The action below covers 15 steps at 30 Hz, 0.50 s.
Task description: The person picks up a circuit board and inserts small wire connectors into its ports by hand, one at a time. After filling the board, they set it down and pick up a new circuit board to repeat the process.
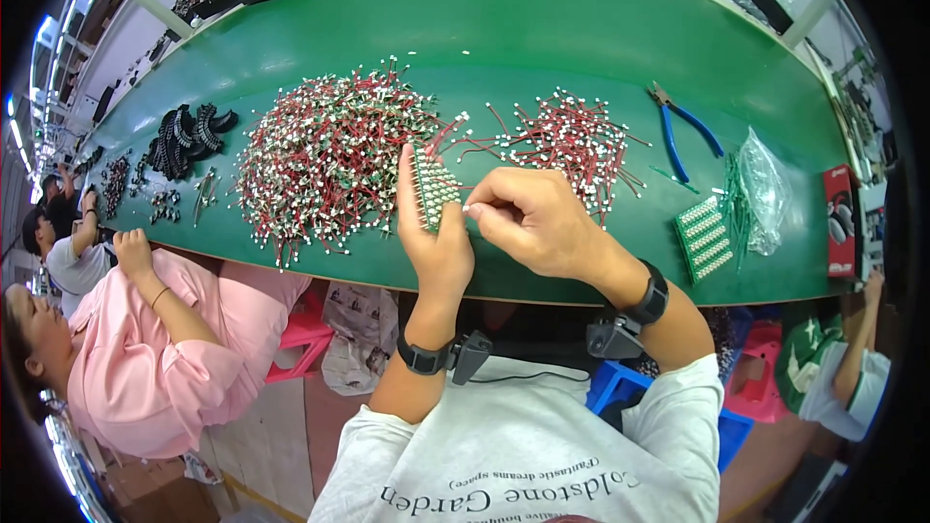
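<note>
My left hand (438, 254) is closed around a green circuit board panel (438, 190) set with rows of small white connectors, and tilts it above the table. At the panel's right edge, my right hand (544, 221) pinches a small white plug (467, 208); a red wire appears to run from it, though the fingers hide part. A large pile of small boards with red wires (334, 160) lies left of my hands. Beyond my right hand is a smaller pile of red wires with white plugs (573, 147). Another green panel (704, 238) rests on the table at the right.
Blue-handled cutters (668, 131) lie at the right, with green ties (738, 208), a clear plastic bag (765, 192) and a red box (840, 220) beyond. Black curved parts (182, 143) are at the left. A person in pink (179, 358) sits close on my left.
</note>
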Motion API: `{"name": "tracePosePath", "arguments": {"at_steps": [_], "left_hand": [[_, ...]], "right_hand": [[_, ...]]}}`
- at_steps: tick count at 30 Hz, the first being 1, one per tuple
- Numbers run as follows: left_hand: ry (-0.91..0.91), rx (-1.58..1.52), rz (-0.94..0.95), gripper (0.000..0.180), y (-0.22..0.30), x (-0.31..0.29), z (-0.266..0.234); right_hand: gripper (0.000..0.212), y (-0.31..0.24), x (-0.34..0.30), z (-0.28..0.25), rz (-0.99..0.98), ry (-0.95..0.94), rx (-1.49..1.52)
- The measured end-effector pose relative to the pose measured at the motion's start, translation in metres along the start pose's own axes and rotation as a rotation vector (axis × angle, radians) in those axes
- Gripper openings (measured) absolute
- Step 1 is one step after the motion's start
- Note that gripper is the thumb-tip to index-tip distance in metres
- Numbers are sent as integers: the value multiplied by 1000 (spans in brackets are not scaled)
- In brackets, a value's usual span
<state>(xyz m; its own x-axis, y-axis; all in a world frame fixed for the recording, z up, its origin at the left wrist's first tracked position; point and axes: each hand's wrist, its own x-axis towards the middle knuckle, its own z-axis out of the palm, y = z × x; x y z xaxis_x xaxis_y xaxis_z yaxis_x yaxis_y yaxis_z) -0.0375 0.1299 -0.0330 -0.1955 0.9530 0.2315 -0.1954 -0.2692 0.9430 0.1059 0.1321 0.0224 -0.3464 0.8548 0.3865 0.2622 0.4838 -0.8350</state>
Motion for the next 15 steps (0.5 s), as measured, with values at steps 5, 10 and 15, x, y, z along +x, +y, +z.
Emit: {"name": "tracePosePath", "arguments": {"at_steps": [5, 10, 15], "left_hand": [[-122, 59, 131, 65, -3, -3, 5], [-236, 69, 121, 63, -1, -4, 3], [-259, 61, 90, 62, 15, -7, 9]], "right_hand": [[6, 9, -6, 14, -198, 157, -196], [7, 9, -4, 9, -222, 166, -311], [7, 12, -3, 9, -274, 191, -363]]}}
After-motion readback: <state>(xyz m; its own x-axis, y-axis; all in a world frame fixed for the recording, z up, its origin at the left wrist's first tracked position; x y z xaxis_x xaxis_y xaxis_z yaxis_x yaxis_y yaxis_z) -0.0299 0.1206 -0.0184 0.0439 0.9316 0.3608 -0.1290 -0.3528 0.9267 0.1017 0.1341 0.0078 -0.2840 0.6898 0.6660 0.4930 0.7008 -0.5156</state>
